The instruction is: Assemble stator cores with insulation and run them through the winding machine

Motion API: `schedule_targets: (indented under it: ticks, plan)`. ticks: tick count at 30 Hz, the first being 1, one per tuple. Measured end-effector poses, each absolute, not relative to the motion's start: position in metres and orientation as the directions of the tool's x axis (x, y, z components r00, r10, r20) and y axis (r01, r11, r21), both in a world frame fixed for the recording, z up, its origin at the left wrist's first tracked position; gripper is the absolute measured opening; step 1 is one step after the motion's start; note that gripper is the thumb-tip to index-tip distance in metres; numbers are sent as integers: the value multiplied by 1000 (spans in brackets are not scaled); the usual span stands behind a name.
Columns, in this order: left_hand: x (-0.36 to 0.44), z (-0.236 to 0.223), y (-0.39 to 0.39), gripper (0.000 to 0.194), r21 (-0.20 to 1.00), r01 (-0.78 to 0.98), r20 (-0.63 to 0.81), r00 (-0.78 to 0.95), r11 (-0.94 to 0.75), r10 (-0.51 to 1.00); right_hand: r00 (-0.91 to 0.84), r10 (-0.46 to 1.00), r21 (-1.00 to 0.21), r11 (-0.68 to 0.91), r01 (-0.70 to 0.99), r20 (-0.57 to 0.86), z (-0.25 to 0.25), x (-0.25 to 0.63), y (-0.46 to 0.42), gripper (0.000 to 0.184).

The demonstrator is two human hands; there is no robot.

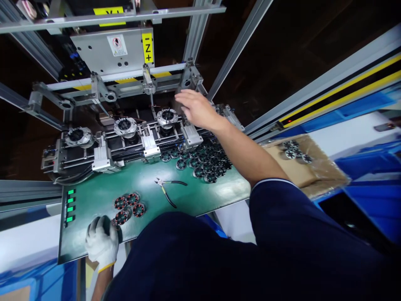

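Observation:
My left hand (102, 241), in a white knit glove with grey fingertips, rests at the front edge of the green table. Its fingers are loosely bent and apart, and nothing shows in them. Just beside it sits a small group of wound motor stators (122, 216) with copper-coloured coils. My bare right hand (197, 108) reaches over the right part of a winding machine (150, 148), fingers stretched out and thumb apart. It hides the station beneath it. Left of that hand, a stator in a metal holder (167, 117) is mounted on the machine, with further holders (125, 125) along the row.
Side cutters (167, 184) lie spread on the green table (94, 192). Many dark stators (206, 161) are heaped under my right forearm. A cardboard box (326, 167) with several stators stands to the right. Green-lit switches (70, 205) line the left edge. Metal frame posts (241, 46) surround the machine.

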State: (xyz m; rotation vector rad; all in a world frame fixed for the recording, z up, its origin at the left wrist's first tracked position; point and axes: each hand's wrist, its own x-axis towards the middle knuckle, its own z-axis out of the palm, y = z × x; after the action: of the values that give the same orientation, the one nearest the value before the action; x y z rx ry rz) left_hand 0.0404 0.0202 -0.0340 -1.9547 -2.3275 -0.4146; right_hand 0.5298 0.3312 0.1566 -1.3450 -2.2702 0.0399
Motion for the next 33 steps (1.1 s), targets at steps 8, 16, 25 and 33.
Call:
schedule_targets:
  ticks: [8, 16, 25, 33]
  plan:
    - [35, -32, 24, 49, 167, 977, 225, -165, 129, 960, -282, 885, -372, 419, 828, 369, 60, 520, 171, 23]
    - [33, -35, 23, 51, 201, 968, 208, -192, 150, 959, -165, 981, -445, 195, 874, 107, -8, 494, 136, 31]
    - [39, -29, 22, 50, 166, 971, 180, -200, 170, 963, -286, 955, -562, 276, 779, 73, 19, 478, 149, 1]
    - [42, -28, 23, 51, 100, 971, 174, -231, 216, 957, -238, 875, -618, 469, 631, 421, 139, 592, 275, 12]
